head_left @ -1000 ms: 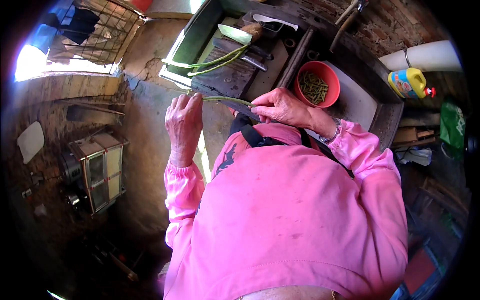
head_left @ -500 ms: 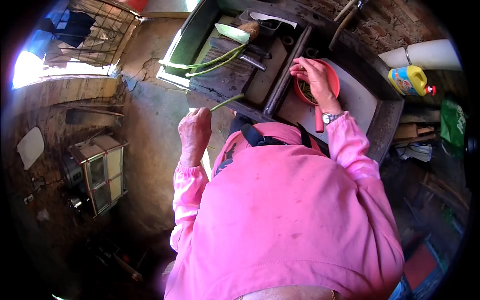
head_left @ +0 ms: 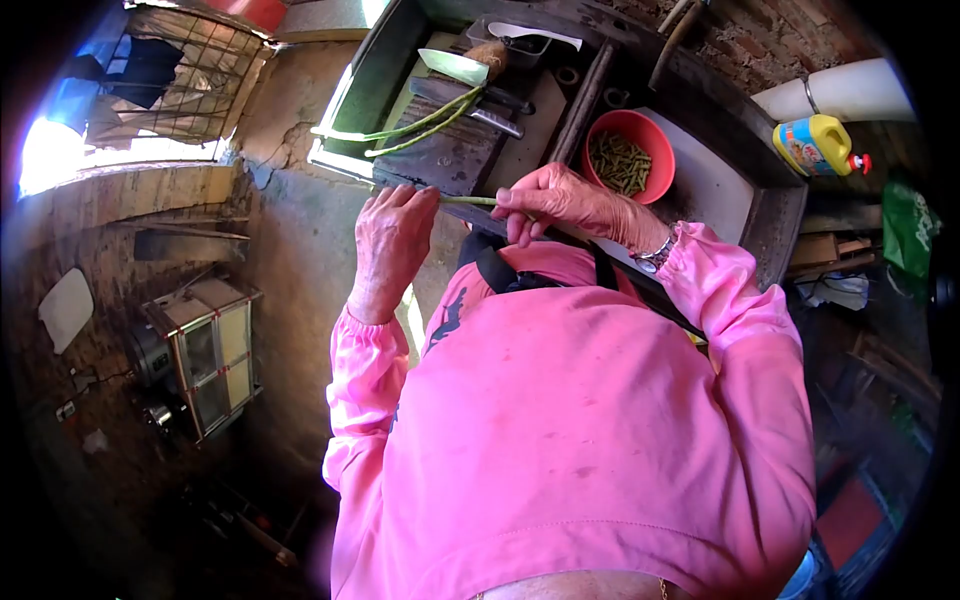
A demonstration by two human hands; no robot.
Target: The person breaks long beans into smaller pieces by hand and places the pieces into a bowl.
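A thin green bean [head_left: 468,200] stretches between my two hands in front of the counter. My left hand [head_left: 396,240] is closed round one end. Fingers and thumb of my right hand [head_left: 560,205] pinch the other end. Right behind that hand sits a red bowl [head_left: 668,178] holding many short bean pieces [head_left: 620,163]. Several long green beans [head_left: 425,130] lie across a dark wooden board [head_left: 440,163], their ends hanging past its left edge.
On the counter, a broad-bladed knife [head_left: 455,66], another knife handle [head_left: 495,122] and a plastic tray [head_left: 525,48] with a white utensil lie behind the beans. A yellow bottle [head_left: 820,145] stands at the right; a small cabinet [head_left: 210,355] is at lower left.
My right hand has come back from over the red bowl to the bean in my left hand. Earlier still, both hands held a bean; a longer stretch of it showed between them.
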